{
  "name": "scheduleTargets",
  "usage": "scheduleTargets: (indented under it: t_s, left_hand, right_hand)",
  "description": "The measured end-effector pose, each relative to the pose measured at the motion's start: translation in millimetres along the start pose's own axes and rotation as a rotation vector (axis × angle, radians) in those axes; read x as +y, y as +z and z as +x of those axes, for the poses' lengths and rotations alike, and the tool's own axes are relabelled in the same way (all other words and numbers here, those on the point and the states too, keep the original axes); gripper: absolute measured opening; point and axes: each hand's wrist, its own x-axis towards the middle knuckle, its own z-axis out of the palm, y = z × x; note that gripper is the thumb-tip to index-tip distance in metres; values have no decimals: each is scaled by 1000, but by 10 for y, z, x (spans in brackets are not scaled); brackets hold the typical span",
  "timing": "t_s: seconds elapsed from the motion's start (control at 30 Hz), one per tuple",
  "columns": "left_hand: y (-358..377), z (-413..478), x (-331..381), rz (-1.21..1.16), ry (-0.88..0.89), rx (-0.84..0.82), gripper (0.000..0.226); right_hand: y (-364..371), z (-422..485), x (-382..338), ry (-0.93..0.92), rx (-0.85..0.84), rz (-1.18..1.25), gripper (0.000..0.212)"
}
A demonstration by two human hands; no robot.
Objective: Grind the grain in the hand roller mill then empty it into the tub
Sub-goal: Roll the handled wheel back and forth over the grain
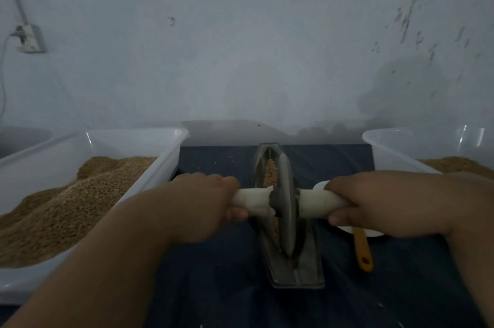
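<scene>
Grinding is the step in hand, I judge; the left hand [205,202] and right hand [374,199] each clench a wrapped grip either side of the wheel [286,204], which stands in the trough [302,269] on the worktop [227,287]; grain [269,172] lies in the trough beside the wheel; the next move calls for even rolling along it; beyond, a left tub [133,132] and right tub [387,140] flank the mill.
</scene>
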Motion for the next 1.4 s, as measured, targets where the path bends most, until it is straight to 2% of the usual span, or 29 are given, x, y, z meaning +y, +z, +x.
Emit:
scheduleTargets:
  t_s: [0.1, 0.27, 0.37, 0.43, 0.53, 0.67, 0.77, 0.93, 1.0, 1.13, 1.17, 1.3, 1.4]
  left_hand:
    - [163, 168, -63, 82, -31, 119, 36]
    - [476, 520, -103, 233, -177, 393, 43]
    - [550, 603, -128, 193, -209, 449, 43]
    - [543, 577, -132, 185, -196, 453, 43]
    - [444, 437, -106, 156, -148, 378, 45]
    - [206, 154, -62, 34, -42, 157, 33]
    - [30, -28, -39, -80, -12, 1, 33]
    - [-63, -84, -43, -174, -34, -109, 31]
    - [16, -1, -42, -151, -56, -63, 34]
    - [309, 289, -26, 224, -129, 287, 45]
    - [378, 366, -19, 284, -169, 332, 46]
    - [546, 540, -62, 235, -218, 416, 50]
    - [558, 510, -89, 188, -197, 433, 50]
  right_hand:
    - [142, 236, 25, 15, 136, -27, 25]
    - [423, 716, 108, 61, 574, -217, 34]
    - [522, 843, 149, 90, 654, -230, 41]
    - [533, 835, 158, 76, 652, -231, 41]
    - [448, 677, 127, 28, 561, -192, 37]
    - [215, 291, 43, -28, 278, -53, 28]
    - [24, 18, -26, -43, 105, -2, 28]
    - [-58, -60, -70, -28, 50, -15, 28]
    - [21, 57, -56, -25, 84, -12, 27]
    - [235, 395, 34, 8, 259, -19, 27]
    - [274, 462, 56, 21, 316, -10, 26]
    - [398, 622, 95, 27, 521, -122, 31]
    - [430, 632, 107, 9, 555, -171, 38]
